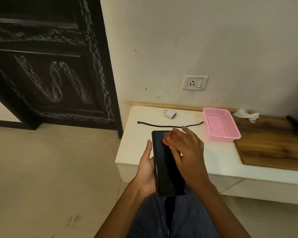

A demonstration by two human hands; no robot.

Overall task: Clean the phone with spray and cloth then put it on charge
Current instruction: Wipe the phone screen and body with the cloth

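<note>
Black glass of the phone [167, 167] held face-up above the lap, near the front edge of the white counter [138, 148]. Cradled along its left side by the left hand [145, 170], thumb laid up the edge, the other fingers hidden beneath, so curled round the body by the look of it. Best kept firm there, so that rubbing cannot tip the phone out of the palm.

Further right, a small orange cloth [169, 139] pressed to the upper part of the screen by the right hand [186, 150], pinned under thumb and bent fingers with two fingers lifted free. Probably mid-wipe. Worth working in steady overlapping strokes from top to bottom, light pressure, clear of the ports, then the back and edges too.

No spray bottle in view.

On the counter behind, well apart from the hands: black cable [169, 125] lying straight, white plug adapter [170, 114] just beyond it, pink basket [220, 124] to the right, wall socket [195, 82] above. Charging gear untouched, that step not yet begun.
</note>
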